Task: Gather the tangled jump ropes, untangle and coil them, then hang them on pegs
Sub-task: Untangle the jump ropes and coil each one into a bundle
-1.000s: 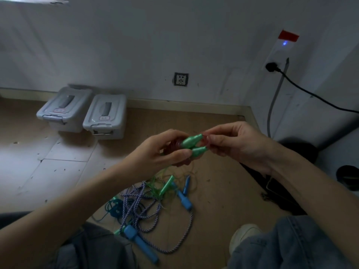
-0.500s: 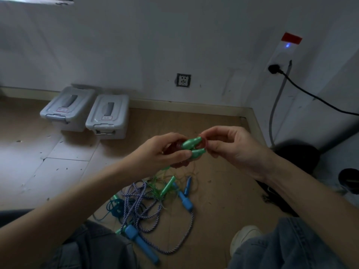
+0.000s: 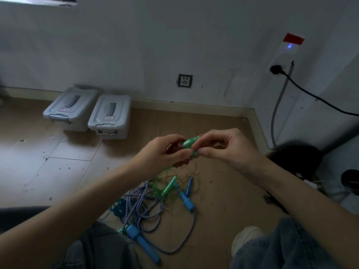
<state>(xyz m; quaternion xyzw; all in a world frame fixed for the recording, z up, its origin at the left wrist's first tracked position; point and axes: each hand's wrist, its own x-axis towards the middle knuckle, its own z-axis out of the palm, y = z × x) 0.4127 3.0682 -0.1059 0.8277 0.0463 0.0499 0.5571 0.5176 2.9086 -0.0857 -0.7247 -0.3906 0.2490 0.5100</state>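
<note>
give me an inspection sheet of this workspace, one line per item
surface: wooden floor, scuffed, pale boards on the left
job's things: red rope with green handles held up in both hands; tangled pile of blue-white, green and teal ropes on the floor below
clutter: two grey bins by the wall; dark object in the right corner
hands: left hand grips the red rope; right hand pinches the handles
cables: black cord plugged into a wall outlet
surroundings: white walls, socket, no pegs seen
</note>
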